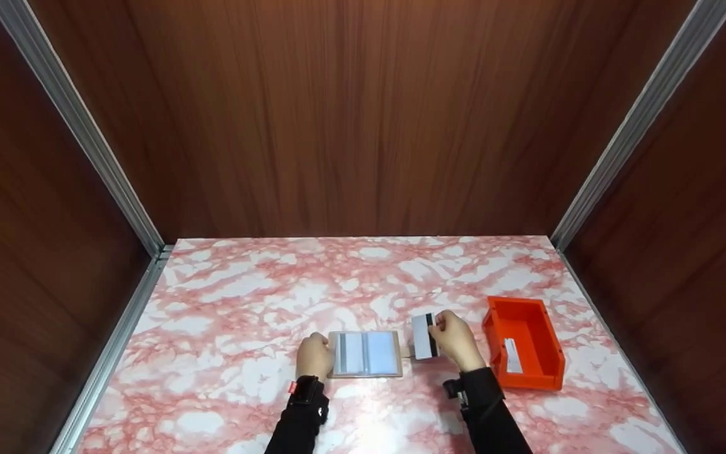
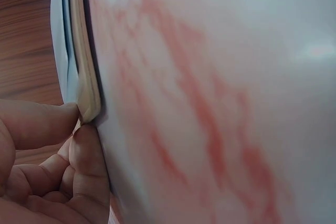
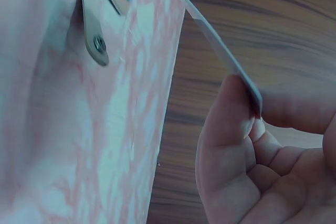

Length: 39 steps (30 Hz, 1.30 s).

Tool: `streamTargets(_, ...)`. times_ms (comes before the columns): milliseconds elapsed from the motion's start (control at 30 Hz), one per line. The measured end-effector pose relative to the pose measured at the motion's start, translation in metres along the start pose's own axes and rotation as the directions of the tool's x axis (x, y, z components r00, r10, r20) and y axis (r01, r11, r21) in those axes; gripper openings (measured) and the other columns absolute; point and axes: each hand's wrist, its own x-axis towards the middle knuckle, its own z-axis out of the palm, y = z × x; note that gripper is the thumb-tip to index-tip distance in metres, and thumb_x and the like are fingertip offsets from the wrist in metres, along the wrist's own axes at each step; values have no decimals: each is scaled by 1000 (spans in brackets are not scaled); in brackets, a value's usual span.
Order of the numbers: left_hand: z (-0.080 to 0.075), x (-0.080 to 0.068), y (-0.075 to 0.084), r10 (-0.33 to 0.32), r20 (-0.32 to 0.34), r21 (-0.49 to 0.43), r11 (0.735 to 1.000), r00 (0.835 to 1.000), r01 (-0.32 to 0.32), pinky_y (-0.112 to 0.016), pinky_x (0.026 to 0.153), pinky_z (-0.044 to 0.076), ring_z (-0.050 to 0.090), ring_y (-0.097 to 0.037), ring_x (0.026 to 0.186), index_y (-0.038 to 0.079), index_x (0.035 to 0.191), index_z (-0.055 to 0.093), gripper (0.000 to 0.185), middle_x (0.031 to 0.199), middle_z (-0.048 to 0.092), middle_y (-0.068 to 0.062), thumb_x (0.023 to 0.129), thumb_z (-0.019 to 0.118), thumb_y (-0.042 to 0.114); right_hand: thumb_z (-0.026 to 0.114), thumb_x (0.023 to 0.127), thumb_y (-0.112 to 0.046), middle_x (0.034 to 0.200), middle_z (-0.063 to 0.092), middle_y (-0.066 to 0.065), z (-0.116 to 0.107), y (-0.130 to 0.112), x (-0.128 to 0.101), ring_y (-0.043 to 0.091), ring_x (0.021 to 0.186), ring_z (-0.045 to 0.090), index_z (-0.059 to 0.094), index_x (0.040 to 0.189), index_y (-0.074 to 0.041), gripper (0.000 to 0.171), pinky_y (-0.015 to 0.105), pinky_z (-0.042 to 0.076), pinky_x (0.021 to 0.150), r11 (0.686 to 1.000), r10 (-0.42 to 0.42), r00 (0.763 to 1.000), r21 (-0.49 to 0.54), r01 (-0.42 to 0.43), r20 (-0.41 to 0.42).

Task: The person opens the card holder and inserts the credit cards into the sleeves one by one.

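Note:
A tan card holder (image 1: pixel 399 356) lies open on the table, its clear plastic sleeves (image 1: pixel 380 353) facing up. My left hand (image 1: pixel 314 356) pinches the holder's left edge between thumb and finger; the left wrist view shows that tan edge (image 2: pixel 86 72) from close by. To the right of the holder, my right hand (image 1: pixel 457 340) pinches a white card (image 1: pixel 421 337) with a black stripe by its right edge. Seen edge-on in the right wrist view, the card (image 3: pixel 223 51) is raised off the table. The holder's strap (image 3: pixel 94 30) with a metal snap sticks out toward the right hand.
An orange bin (image 1: pixel 530 337) stands right of the right hand, with a white card (image 1: pixel 513 356) inside it. The table (image 1: pixel 243 328) has a red and white marbled top. Brown wood-grain panels (image 1: pixel 350 120) enclose it at the back and both sides.

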Motion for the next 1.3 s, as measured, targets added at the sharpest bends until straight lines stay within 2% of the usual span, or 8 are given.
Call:
streamTargets(67, -1, 0, 0, 3, 0, -5, 1000, 1000, -3, -46, 69, 51, 62, -36, 71, -5, 86, 65, 14, 73, 61, -14, 72, 66, -3, 64, 88, -4, 71, 44, 0, 4, -1, 0, 17, 63, 45, 52, 86, -4, 13, 33, 38, 64, 1000, 4, 1000, 9, -4, 7)
streamTargets(233, 0, 2, 2, -52, 41, 1, 999, 998, 52, -47, 75, 51, 63, -36, 76, -5, 89, 66, 15, 76, 63, -14, 74, 68, -4, 64, 88, -5, 72, 45, 1, 14, -2, 0, 17, 63, 46, 51, 87, -3, 13, 34, 39, 64, 1000, -5, 1000, 28, 4, 24)
streamTargets(533, -1, 3, 2, -96, 86, -6, 995, 992, 97, -46, 77, 51, 64, -35, 80, -3, 93, 66, 17, 80, 64, -12, 76, 68, -2, 67, 86, -6, 72, 46, -1, 36, -5, 1, 17, 67, 47, 52, 84, -4, 16, 36, 42, 67, 999, -25, 999, 43, 23, 43)
streamTargets(900, 0, 2, 2, -37, 36, 12, 999, 999, 37, -47, 75, 51, 63, -37, 77, -4, 88, 66, 14, 77, 63, -15, 74, 69, -2, 68, 85, -6, 72, 47, -2, 59, -7, 2, 16, 67, 47, 52, 83, -4, 16, 34, 42, 66, 995, -42, 998, 89, 38, 50)
streamTargets(1300, -2, 1, 5, -49, 44, 7, 999, 998, 49, -48, 77, 52, 65, -39, 80, -6, 90, 67, 16, 79, 65, -17, 74, 68, -4, 69, 85, -6, 71, 44, -2, 81, -16, 1, 14, 64, 44, 51, 83, -5, 18, 31, 41, 62, 992, -33, 993, 125, 18, 112)
